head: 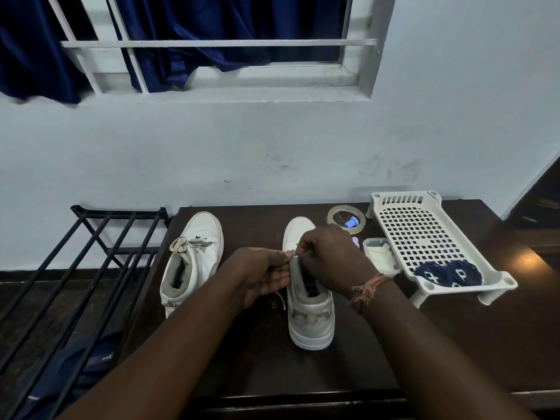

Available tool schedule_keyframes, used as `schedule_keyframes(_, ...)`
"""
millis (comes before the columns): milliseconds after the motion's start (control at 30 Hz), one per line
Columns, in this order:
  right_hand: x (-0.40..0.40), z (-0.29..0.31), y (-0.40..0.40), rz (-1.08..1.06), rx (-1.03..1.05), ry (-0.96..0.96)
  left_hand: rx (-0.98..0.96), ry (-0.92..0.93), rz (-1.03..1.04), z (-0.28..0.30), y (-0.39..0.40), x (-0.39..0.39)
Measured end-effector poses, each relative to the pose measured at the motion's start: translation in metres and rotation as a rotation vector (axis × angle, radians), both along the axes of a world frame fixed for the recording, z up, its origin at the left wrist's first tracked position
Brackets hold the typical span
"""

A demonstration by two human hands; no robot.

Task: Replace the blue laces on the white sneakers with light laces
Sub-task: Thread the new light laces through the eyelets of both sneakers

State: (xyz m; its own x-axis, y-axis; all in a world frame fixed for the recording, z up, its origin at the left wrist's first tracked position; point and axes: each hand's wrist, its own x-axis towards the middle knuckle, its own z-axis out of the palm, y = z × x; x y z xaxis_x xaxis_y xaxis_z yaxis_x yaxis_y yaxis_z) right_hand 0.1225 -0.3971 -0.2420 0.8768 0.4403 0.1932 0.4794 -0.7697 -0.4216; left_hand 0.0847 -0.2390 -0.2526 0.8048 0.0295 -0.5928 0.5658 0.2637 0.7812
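Head view shows the left hand (263,275) steadying the right sneaker (309,301) so the right hand (328,256), just above, can pinch the light lace (293,254). The blue laces (448,273) lie right of both hands.

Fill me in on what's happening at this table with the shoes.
A person is relacing white sneakers. Both hands work at the right sneaker: the left hand steadies its side while the right hand pinches a light lace at the eyelets. The left sneaker already has light laces tied. The removed blue laces lie coiled in the white tray.
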Motion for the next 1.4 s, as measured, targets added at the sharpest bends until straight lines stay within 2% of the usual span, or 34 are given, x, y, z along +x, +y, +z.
schedule_keyframes(233, -0.002, 0.003, 0.001, -0.044, 0.058, 0.035, 0.024, -0.050, -0.017, -0.005, 0.000, 0.000)
schedule_keyframes(433, -0.003, 0.006, -0.002, -0.036, 0.099, 0.049, 0.121, -0.101, -0.002, -0.010, -0.007, 0.001)
schedule_keyframes(500, -0.001, 0.005, -0.005, -0.083, 0.084, 0.092, 0.191, -0.137, 0.048, -0.005, -0.011, 0.002)
schedule_keyframes(567, 0.002, 0.003, -0.011, -0.164, 0.057, 0.151, 0.272, -0.220, 0.182, 0.007, -0.011, 0.005)
schedule_keyframes(600, 0.003, 0.003, -0.013, -0.204, 0.059, 0.197, 0.242, -0.266, 0.252, 0.015, -0.008, 0.007)
schedule_keyframes(667, 0.004, 0.004, -0.016, -0.270, 0.063, 0.291, -0.044, -0.285, 0.381, 0.033, 0.005, 0.013)
schedule_keyframes(733, 0.004, 0.003, -0.015, -0.324, 0.054, 0.334, -0.347, -0.166, 0.432, 0.044, 0.025, 0.017)
schedule_keyframes(767, 0.005, 0.003, -0.014, -0.345, 0.053, 0.339, -0.399, -0.077, 0.393, 0.047, 0.034, 0.016)
schedule_keyframes(800, 0.005, 0.002, -0.012, -0.362, 0.056, 0.348, -0.366, 0.010, 0.299, 0.047, 0.040, 0.014)
schedule_keyframes(833, 0.006, 0.001, -0.011, -0.374, 0.059, 0.357, -0.248, 0.070, 0.159, 0.046, 0.043, 0.011)
schedule_keyframes(900, 0.005, 0.001, -0.009, -0.389, 0.057, 0.367, 0.210, 0.124, -0.230, 0.041, 0.044, -0.001)
schedule_keyframes(933, 0.005, 0.001, -0.009, -0.393, 0.057, 0.363, 0.452, 0.129, -0.411, 0.041, 0.043, -0.007)
schedule_keyframes(967, 0.005, 0.001, -0.009, -0.393, 0.063, 0.360, 0.603, 0.095, -0.549, 0.042, 0.041, -0.011)
schedule_keyframes(1000, 0.005, 0.001, -0.009, -0.392, 0.073, 0.361, 0.618, 0.009, -0.607, 0.042, 0.038, -0.011)
schedule_keyframes(1067, 0.004, 0.001, -0.010, -0.389, 0.080, 0.376, 0.422, -0.241, -0.490, 0.045, 0.035, -0.007)
schedule_keyframes(1167, 0.004, 0.002, -0.009, -0.389, 0.051, 0.380, 0.061, -0.558, -0.072, 0.054, 0.034, 0.005)
schedule_keyframes(1267, 0.003, 0.000, -0.010, -0.384, 0.073, 0.401, -0.573, -0.592, 0.196, 0.061, 0.041, 0.010)
schedule_keyframes(1300, 0.002, 0.000, -0.009, -0.380, 0.076, 0.422, -0.711, -0.571, 0.238, 0.062, 0.044, 0.010)
schedule_keyframes(1333, 0.001, 0.001, -0.007, -0.368, 0.067, 0.430, -0.772, -0.522, 0.254, 0.061, 0.046, 0.011)
schedule_keyframes(1367, 0.000, 0.001, -0.005, -0.358, 0.051, 0.433, -0.731, -0.455, 0.233, 0.059, 0.046, 0.011)
schedule_keyframes(1400, 0.000, 0.001, -0.004, -0.349, 0.033, 0.428, -0.547, -0.384, 0.185, 0.053, 0.045, 0.010)
